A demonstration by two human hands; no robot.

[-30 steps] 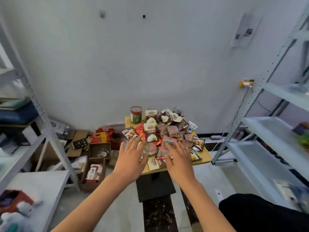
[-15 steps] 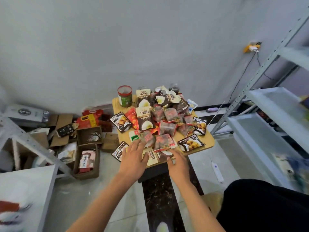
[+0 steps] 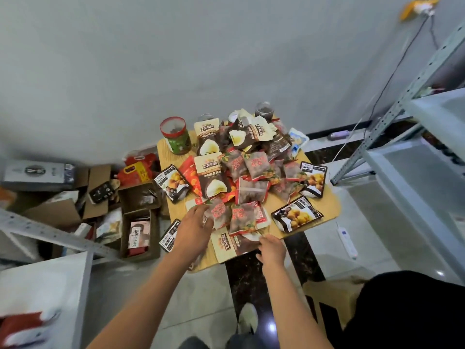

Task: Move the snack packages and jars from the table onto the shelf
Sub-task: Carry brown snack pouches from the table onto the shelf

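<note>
A small wooden table (image 3: 327, 205) carries a heap of snack packets (image 3: 251, 172), several red-brown, others beige-and-brown or black. A green jar with a red lid (image 3: 176, 137) stands at its back left, and a dark jar (image 3: 264, 110) behind the heap. My left hand (image 3: 193, 230) reaches onto a red-brown packet (image 3: 219, 213) at the front left, fingers closed on its edge. At the front edge my right hand (image 3: 272, 248) touches the lower edge of the front packets (image 3: 235, 244); its grip is hidden. White shelves on grey uprights (image 3: 427, 159) stand to the right.
Open cardboard boxes (image 3: 139, 233) and loose packaging crowd the floor left of the table. A second white shelf (image 3: 42, 285) is at the lower left. A power strip (image 3: 347, 240) lies on the floor to the right, and a cardboard box (image 3: 332, 298) by my leg.
The view has tilted down and closer to the table. Both hands have gone from spread above the packets to down on the front ones, the left closing on a red-brown packet.
</note>
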